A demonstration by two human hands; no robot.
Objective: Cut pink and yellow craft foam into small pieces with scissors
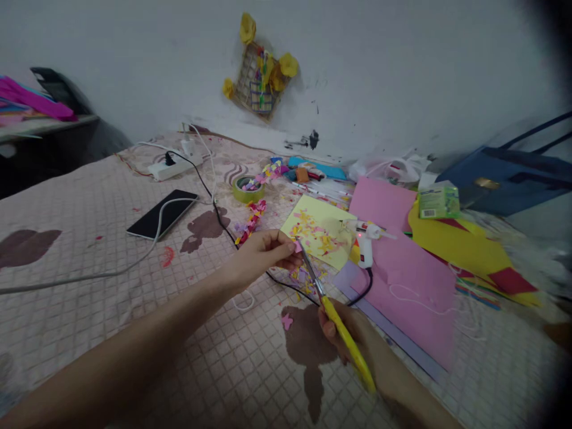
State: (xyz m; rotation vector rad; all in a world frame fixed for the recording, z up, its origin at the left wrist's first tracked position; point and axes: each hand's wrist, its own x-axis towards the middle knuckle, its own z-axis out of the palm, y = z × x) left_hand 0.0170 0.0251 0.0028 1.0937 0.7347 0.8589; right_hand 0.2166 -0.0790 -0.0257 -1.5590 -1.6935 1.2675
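My left hand point(268, 256) pinches a small piece of pink paper point(297, 246) between thumb and fingers. Yellow-handled scissors point(342, 330) are gripped in my right hand point(353, 333), and the tips of their blades meet the paper piece. Behind my hands, a pale yellow sheet point(308, 208) carries many tiny yellow and pink paper cuttings point(317, 233). More scraps lie under the blades. One pink cut-out point(286, 322) rests on the cloth nearer to me. Left of the yellow sheet is a cluster of red, yellow and purple paper bits point(252, 220).
A white glue gun point(365, 250) with a lit red light lies on pink sheets point(415, 286), its black cord running under my hands. A phone point(163, 213), power strip point(174, 167) and tape roll point(247, 189) lie left. A blue bag point(513, 179) stands at right.
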